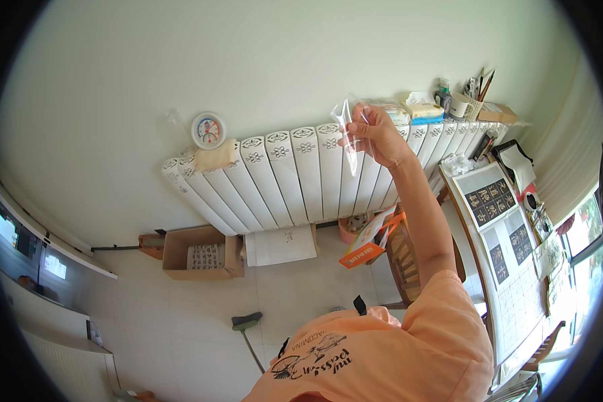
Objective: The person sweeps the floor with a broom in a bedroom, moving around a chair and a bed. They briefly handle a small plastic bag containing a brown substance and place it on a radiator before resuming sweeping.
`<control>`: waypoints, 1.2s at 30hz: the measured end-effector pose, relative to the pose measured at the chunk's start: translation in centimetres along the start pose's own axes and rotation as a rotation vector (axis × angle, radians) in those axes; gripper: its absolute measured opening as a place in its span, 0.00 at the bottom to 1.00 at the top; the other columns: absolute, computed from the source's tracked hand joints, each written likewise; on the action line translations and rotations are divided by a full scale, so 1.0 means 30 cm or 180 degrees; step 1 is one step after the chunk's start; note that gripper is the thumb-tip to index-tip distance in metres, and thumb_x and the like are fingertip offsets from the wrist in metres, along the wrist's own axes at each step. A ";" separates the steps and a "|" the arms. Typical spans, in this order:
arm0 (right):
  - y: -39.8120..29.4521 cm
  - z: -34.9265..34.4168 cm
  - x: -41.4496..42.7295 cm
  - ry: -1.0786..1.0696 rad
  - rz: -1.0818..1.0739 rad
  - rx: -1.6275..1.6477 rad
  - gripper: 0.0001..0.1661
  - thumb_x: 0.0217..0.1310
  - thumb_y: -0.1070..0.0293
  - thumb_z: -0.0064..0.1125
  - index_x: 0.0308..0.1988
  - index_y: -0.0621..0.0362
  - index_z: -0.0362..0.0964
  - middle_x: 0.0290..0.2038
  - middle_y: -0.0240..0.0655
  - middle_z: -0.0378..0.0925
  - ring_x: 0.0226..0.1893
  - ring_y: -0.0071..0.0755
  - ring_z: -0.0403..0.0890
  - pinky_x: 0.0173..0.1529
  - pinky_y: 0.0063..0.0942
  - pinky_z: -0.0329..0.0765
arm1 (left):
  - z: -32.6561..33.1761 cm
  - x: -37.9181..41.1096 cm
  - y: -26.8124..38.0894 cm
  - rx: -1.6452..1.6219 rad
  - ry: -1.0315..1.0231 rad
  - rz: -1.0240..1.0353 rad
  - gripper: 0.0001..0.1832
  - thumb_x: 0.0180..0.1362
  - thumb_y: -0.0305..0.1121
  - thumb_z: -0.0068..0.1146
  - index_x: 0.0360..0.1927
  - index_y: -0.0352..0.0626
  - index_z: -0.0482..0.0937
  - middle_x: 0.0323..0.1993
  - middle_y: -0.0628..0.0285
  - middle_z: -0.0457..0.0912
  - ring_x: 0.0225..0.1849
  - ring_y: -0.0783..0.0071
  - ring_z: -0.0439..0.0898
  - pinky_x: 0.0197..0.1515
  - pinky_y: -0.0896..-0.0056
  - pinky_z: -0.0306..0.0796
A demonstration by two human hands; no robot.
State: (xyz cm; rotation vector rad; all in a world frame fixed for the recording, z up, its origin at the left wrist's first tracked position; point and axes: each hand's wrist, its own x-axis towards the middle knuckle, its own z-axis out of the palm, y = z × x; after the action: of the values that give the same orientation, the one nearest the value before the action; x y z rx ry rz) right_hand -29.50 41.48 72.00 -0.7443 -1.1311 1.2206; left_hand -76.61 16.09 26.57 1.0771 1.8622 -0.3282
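Observation:
My right hand (374, 131) is raised in front of the white radiator (306, 176), at the height of its top. Between the thumb and fingers it pinches a piece of clear, shiny plastic (350, 158), perhaps a bag or wrapper. The plastic hangs down loosely and light reflects off it. My left hand is out of view. Behind my right hand, packs of tissues (423, 111) stand on the radiator top. Farther left, a round dial thermometer (208, 130) leans against the wall above a folded beige cloth (216, 156).
A mug (460, 104) and a brush holder (473, 108) stand at the radiator's right end. Calligraphy sheets (485, 195) cover the table at right. Below are a wooden chair (404, 261), an orange paper bag (364, 255), a pink bin (349, 233), a cardboard box (203, 274) and a broom (246, 321).

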 end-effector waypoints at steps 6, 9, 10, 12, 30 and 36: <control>0.021 -0.027 0.009 0.0271 -0.0057 0.0234 0.05 0.53 0.73 0.56 0.30 0.54 0.66 0.28 0.33 0.74 0.24 0.27 0.77 0.27 0.22 0.77 | -0.037 -0.001 -0.025 0.0039 -0.0040 -0.0005 0.15 0.57 0.37 0.41 0.42 0.40 0.74 0.34 0.49 0.77 0.37 0.54 0.76 0.41 0.59 0.71; 0.033 -0.038 0.010 0.0363 -0.0053 0.0257 0.04 0.54 0.71 0.55 0.30 0.55 0.68 0.26 0.31 0.74 0.23 0.24 0.77 0.27 0.21 0.76 | -0.060 -0.021 -0.046 0.0030 -0.0065 -0.0018 0.15 0.57 0.37 0.41 0.42 0.41 0.75 0.33 0.49 0.77 0.37 0.54 0.76 0.42 0.59 0.71; 0.038 -0.041 0.012 0.0368 -0.0052 0.0278 0.04 0.55 0.70 0.55 0.30 0.56 0.68 0.25 0.31 0.74 0.23 0.24 0.77 0.27 0.21 0.76 | -0.072 -0.038 -0.053 0.0019 -0.0094 -0.0028 0.15 0.57 0.37 0.41 0.42 0.41 0.75 0.33 0.49 0.77 0.38 0.54 0.76 0.42 0.59 0.71; 0.053 -0.042 0.023 0.0377 -0.0033 0.0314 0.05 0.55 0.69 0.55 0.28 0.56 0.68 0.23 0.31 0.73 0.22 0.24 0.77 0.26 0.21 0.76 | -0.123 -0.093 -0.070 0.0048 -0.0147 -0.0050 0.15 0.57 0.37 0.41 0.42 0.41 0.75 0.33 0.49 0.77 0.38 0.54 0.76 0.42 0.59 0.71; 0.094 0.157 -0.076 0.0152 -0.0373 -0.0868 0.11 0.50 0.70 0.61 0.21 0.60 0.69 0.18 0.30 0.73 0.20 0.20 0.75 0.24 0.18 0.74 | -0.285 0.019 0.109 0.0652 0.1015 0.0796 0.27 0.53 0.49 0.42 0.47 0.35 0.71 0.45 0.40 0.72 0.49 0.47 0.70 0.52 0.56 0.64; 0.098 0.180 -0.104 0.0108 -0.0359 -0.0722 0.07 0.51 0.72 0.60 0.26 0.63 0.71 0.24 0.36 0.77 0.24 0.24 0.78 0.28 0.20 0.75 | -0.244 0.095 -0.007 0.0409 0.0362 0.1317 0.35 0.48 0.55 0.49 0.53 0.39 0.67 0.49 0.45 0.71 0.50 0.45 0.70 0.50 0.56 0.66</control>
State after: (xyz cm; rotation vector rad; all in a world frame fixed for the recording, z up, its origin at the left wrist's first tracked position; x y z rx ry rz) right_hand -35.43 38.49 70.17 -0.8563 -1.2797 0.9918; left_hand -81.60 21.96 28.11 1.5618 1.6794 -0.1477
